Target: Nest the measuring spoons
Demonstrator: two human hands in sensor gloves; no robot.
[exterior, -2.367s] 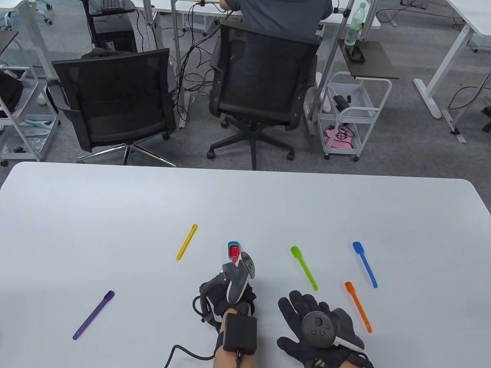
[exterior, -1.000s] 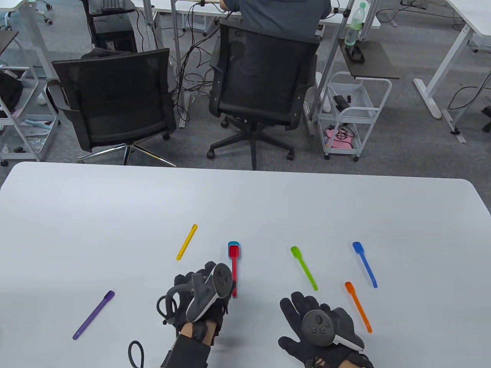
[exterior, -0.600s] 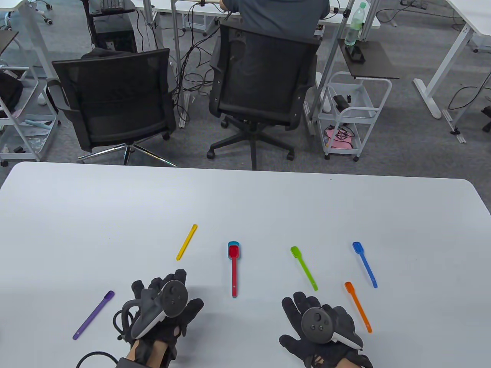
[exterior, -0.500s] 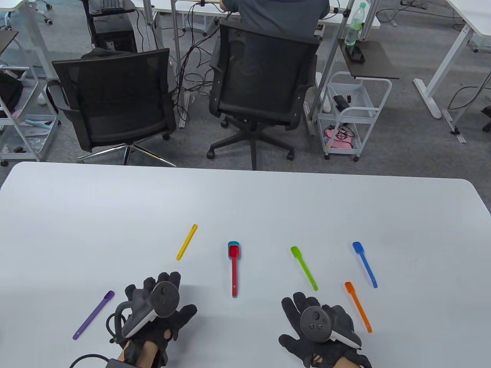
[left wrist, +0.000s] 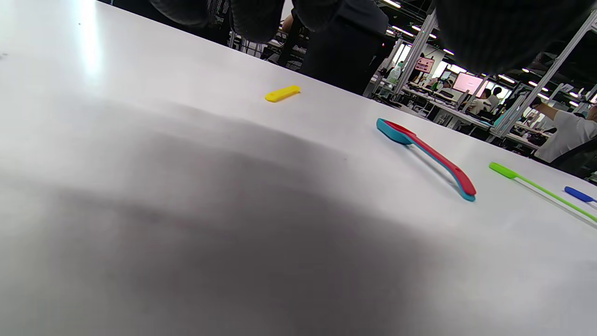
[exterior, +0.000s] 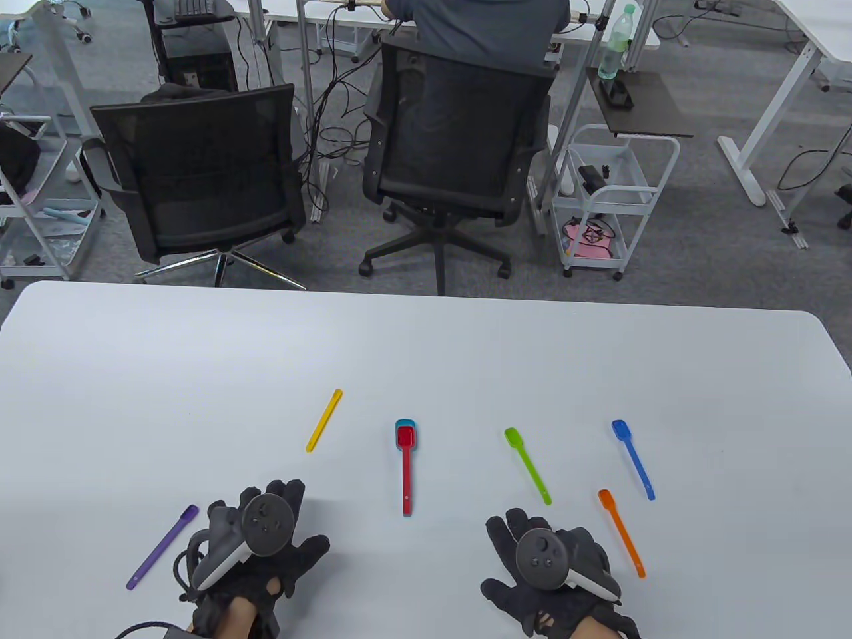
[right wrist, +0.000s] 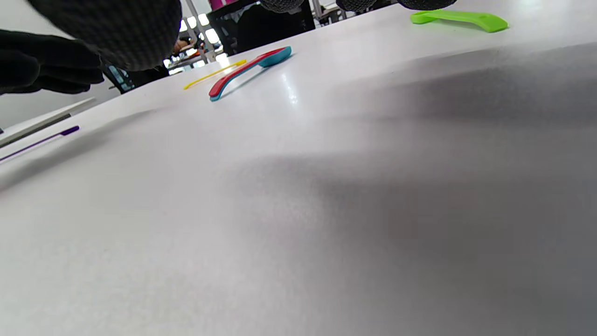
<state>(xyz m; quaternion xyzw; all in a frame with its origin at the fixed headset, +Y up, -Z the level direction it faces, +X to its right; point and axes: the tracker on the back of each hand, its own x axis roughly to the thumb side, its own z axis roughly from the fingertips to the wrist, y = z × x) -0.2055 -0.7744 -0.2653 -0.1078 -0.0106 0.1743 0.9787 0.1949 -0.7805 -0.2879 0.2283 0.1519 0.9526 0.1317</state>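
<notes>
Table view shows a red spoon (exterior: 407, 466) nested in a teal spoon (exterior: 402, 424) mid-desk (exterior: 426, 359), with yellow (exterior: 324, 420), purple (exterior: 162, 547), green (exterior: 528, 465), blue (exterior: 633, 458) and orange (exterior: 621, 532) spoons lying loose near the front edge. Both the left hand (exterior: 256, 549) and right hand (exterior: 552, 572) rest flat, fingers spread, each grip holding nothing. These look like light, stiff, slick plastic; pinching mid-handle should suit. No containers appear.
</notes>
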